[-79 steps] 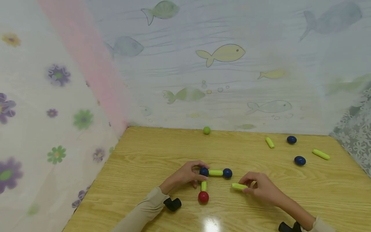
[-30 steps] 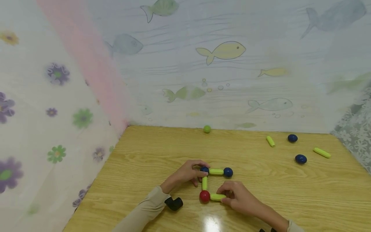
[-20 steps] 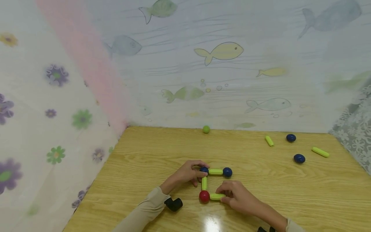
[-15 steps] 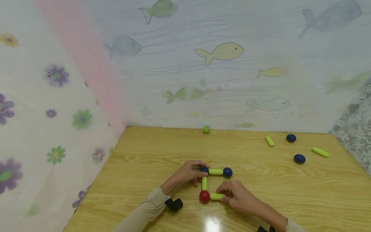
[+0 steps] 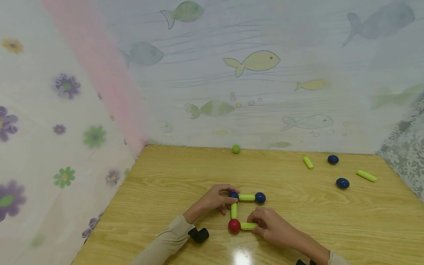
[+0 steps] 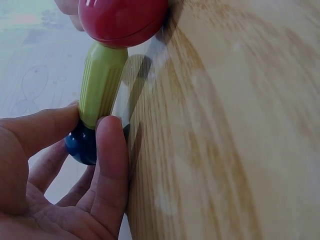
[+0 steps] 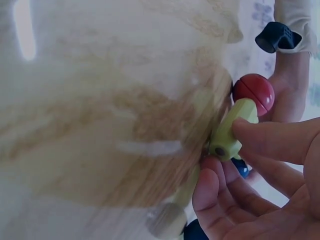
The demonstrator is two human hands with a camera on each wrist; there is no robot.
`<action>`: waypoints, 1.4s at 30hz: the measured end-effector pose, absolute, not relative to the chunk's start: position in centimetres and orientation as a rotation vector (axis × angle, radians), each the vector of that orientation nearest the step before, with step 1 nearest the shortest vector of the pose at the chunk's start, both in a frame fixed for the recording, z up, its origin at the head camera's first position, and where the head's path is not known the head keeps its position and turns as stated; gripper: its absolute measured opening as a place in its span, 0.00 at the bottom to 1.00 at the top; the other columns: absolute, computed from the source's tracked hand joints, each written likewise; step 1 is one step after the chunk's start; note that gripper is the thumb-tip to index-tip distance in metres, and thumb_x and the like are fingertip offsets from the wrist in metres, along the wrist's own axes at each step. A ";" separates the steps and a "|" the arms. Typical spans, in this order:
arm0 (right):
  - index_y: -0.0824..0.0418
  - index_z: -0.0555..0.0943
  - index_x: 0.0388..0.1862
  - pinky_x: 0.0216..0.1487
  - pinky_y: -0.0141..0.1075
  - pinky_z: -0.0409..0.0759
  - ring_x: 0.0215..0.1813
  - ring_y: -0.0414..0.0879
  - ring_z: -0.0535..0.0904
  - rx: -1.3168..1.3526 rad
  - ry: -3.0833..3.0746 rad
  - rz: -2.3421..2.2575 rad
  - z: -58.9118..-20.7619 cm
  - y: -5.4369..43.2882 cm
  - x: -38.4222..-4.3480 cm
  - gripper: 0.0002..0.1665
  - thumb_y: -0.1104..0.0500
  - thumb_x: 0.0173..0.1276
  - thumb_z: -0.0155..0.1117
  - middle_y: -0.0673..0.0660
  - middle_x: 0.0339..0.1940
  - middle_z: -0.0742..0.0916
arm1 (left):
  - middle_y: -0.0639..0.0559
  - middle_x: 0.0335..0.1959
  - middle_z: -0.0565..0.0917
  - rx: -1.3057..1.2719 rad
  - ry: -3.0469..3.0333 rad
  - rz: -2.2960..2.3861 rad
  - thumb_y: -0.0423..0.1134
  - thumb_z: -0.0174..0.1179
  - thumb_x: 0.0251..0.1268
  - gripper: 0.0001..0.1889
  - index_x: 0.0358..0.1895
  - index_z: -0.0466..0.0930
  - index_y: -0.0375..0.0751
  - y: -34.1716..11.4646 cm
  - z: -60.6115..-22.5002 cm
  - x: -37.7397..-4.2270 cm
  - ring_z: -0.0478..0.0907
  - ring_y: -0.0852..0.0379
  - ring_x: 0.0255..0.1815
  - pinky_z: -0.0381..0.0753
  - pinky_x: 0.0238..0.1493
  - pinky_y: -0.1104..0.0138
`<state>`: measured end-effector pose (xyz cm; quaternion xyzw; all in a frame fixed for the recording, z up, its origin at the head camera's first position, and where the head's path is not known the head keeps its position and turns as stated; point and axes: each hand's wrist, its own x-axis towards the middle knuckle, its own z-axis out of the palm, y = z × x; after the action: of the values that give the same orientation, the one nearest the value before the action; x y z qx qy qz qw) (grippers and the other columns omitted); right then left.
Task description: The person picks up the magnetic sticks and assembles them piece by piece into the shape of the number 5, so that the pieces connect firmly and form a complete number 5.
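My left hand [image 5: 213, 199] holds a dark blue ball [image 5: 234, 195] between thumb and fingers. From that ball one yellow-green rod [image 5: 247, 198] runs right to a second blue ball [image 5: 260, 198]. Another ribbed rod [image 5: 234, 211] runs toward me to a red ball [image 5: 234, 226]. With thumb and fingertips my right hand [image 5: 273, 227] pinches a third rod [image 7: 231, 131], its left end against the red ball. The free end of this rod, with a dark round spot, faces the right wrist camera. Fingers partly cover the ball in my left hand.
On the wooden table [image 5: 179, 165], a green ball [image 5: 236, 149] lies at the back edge by the fish-print cloth. Far right are two loose rods [image 5: 308, 162] and two blue egg-shaped pieces [image 5: 342, 183]. A black wrist camera [image 5: 198, 235] sits beside the left sleeve.
Over the earlier frames my right hand has moved left and toward me, bringing its rod against the red ball. In the last second both hands stay nearly still.
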<state>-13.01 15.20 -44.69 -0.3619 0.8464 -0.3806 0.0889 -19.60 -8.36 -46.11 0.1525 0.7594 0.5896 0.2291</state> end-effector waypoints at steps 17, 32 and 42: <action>0.61 0.81 0.43 0.28 0.34 0.78 0.34 0.38 0.77 -1.070 2.555 -1.258 -41.3 16.8 -17.0 0.08 0.63 0.64 0.66 0.55 0.37 0.83 | 0.48 0.39 0.81 0.429 2.045 1.630 0.40 0.65 0.61 0.15 0.52 0.81 0.47 -8.7 -46.6 -19.9 0.78 0.54 0.23 0.81 0.20 0.63; 0.66 0.78 0.51 0.35 0.38 0.81 0.43 0.54 0.80 -0.919 2.660 -1.312 -40.8 16.1 -25.8 0.18 0.61 0.64 0.67 0.68 0.47 0.81 | 0.48 0.38 0.80 0.409 2.031 1.648 0.39 0.65 0.61 0.14 0.51 0.82 0.47 -8.7 -46.6 -19.8 0.79 0.55 0.24 0.80 0.19 0.65; 0.68 0.76 0.55 0.41 0.46 0.81 0.46 0.59 0.77 -0.761 2.681 -1.428 -42.4 13.6 -31.0 0.22 0.62 0.63 0.66 0.70 0.51 0.78 | 0.48 0.39 0.81 0.415 2.010 1.665 0.39 0.65 0.61 0.16 0.53 0.81 0.46 -8.8 -46.6 -19.9 0.79 0.55 0.24 0.80 0.19 0.65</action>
<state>-31.01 13.62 -42.37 -0.2429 0.8563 -0.4559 0.0051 -19.92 -8.79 -46.64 0.1523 0.7370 0.6105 0.2470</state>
